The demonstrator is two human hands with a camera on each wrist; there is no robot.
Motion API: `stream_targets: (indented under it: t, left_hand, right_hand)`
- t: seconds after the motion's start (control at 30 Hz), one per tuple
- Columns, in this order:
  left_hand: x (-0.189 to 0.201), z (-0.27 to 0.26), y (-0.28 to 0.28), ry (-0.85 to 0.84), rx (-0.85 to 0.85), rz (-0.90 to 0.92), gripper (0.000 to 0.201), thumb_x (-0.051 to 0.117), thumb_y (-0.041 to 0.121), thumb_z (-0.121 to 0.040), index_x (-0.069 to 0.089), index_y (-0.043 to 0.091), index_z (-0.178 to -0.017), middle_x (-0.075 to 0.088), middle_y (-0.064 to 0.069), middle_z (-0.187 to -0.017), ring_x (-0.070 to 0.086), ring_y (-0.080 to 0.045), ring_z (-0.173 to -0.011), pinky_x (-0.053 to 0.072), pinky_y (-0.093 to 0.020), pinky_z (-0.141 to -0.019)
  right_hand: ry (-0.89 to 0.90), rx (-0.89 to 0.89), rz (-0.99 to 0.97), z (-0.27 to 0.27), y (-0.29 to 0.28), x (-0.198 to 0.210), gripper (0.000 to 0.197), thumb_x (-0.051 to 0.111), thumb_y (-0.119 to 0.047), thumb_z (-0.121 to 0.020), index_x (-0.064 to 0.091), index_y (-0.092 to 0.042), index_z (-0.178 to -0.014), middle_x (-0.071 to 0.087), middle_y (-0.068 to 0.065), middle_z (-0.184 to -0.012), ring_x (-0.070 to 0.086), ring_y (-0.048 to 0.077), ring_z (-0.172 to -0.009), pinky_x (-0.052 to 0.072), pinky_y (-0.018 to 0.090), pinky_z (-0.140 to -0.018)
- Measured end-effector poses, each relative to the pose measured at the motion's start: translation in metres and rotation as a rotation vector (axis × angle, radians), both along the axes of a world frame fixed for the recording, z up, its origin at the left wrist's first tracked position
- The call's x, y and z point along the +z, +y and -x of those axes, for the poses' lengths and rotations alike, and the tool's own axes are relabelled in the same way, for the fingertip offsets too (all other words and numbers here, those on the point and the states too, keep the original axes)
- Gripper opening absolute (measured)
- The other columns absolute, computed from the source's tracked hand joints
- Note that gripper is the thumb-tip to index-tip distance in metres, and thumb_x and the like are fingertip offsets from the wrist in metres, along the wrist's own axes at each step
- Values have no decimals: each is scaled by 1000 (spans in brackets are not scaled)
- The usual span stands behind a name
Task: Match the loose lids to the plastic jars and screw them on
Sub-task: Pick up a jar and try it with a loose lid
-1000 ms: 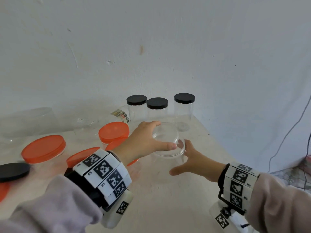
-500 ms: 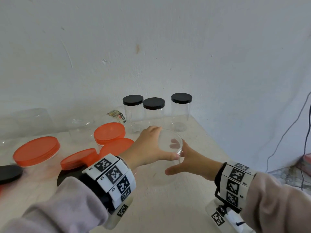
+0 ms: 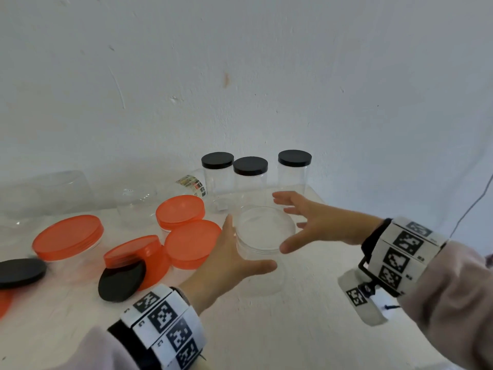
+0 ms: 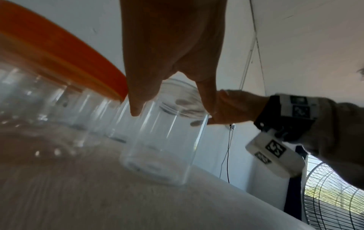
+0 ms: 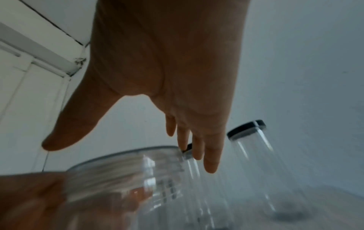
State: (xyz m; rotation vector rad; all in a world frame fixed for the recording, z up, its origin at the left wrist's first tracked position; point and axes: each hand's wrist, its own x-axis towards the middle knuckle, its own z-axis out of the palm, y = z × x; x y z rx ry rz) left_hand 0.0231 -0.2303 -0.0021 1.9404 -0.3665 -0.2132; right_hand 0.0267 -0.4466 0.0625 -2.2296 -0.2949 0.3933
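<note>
A clear lidless jar (image 3: pixel 264 231) stands upright on the white table (image 3: pixel 306 329), in front of three black-lidded jars. My left hand (image 3: pixel 246 245) grips its neck from the left, thumb in front and fingers behind, as the left wrist view (image 4: pixel 163 140) also shows. My right hand (image 3: pixel 289 222) hovers over the jar's right rim with fingers spread, holding nothing; in the right wrist view its fingers (image 5: pixel 210 161) hang apart above the jar (image 5: pixel 138 179). Two loose black lids (image 3: pixel 121 281) (image 3: pixel 20 272) lie at the left.
Black-lidded jars (image 3: pixel 250 180) line the wall behind. Orange-lidded jars (image 3: pixel 68 236) (image 3: pixel 192 243) and a tilted orange lid (image 3: pixel 133 251) crowd the left. Lidless clear jars (image 3: pixel 138 201) stand at the back left. The table's right edge (image 3: pixel 400 351) is near my right sleeve.
My left hand slid from the jar's top to its left side. My right hand left the jar's right wall and rose, fingers spread, over the rim.
</note>
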Motion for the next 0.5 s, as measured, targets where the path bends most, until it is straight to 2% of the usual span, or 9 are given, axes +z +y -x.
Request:
stream_targets:
  t: [0.07,0.1,0.13,0.17,0.23,0.3,0.37,0.5]
  left_hand:
    - [-9,2,-2,33,14,49,113,90,30,-62,12,46,-142,40,37,-120,43,13,-115,39,-12,-94]
    - [-12,2,-4,33,7,60,114,90,29,-61,15,42,-145,43,30,-129,43,3,-124,39,-23,-102]
    - [-14,1,-6,17,-1,56,110,90,28,-61,20,38,-146,46,24,-133,43,-1,-127,40,-28,-104]
    - [-16,0,-8,-2,-5,43,107,90,28,-61,23,38,-145,47,24,-133,44,0,-126,41,-26,-103]
    - [-19,-2,-9,-22,-8,10,105,90,34,-61,24,39,-144,45,31,-127,43,5,-122,39,-12,-90]
    - [-19,-3,-9,-12,-3,-14,110,89,42,-60,20,35,-146,43,30,-123,42,3,-118,35,-10,-83]
    - [-19,-4,-7,3,-2,-38,115,88,46,-59,18,30,-148,41,22,-126,40,-1,-119,35,-17,-90]
    - [-17,-5,-5,-2,-22,-68,114,87,46,-60,17,25,-147,41,17,-130,40,-5,-122,37,-26,-102]
  right_hand:
    - [-29,54,119,-5,9,9,109,86,-41,-66,16,-42,-149,20,-21,-152,21,2,-137,26,30,-111]
    - [-44,87,198,-8,16,13,108,85,-46,-66,14,-44,-148,19,-21,-151,21,2,-135,26,29,-110]
    - [-62,123,287,-10,23,16,109,83,-51,-66,12,-45,-148,17,-22,-151,22,2,-135,27,30,-111]
    - [-84,158,380,-12,29,18,109,82,-54,-66,10,-46,-148,16,-23,-152,22,4,-136,27,32,-112]
    - [-122,211,541,-17,41,22,108,78,-59,-66,9,-47,-149,18,-20,-152,22,9,-138,28,39,-113]
    - [-130,240,656,-21,50,27,104,76,-61,-68,10,-48,-148,22,-15,-151,25,14,-138,30,41,-111]
    - [-111,262,731,-24,55,31,100,75,-59,-69,13,-50,-147,26,-12,-147,30,17,-135,32,39,-107]
    - [-79,278,783,-27,59,36,97,78,-56,-67,19,-52,-144,33,-12,-136,38,17,-127,40,40,-103]
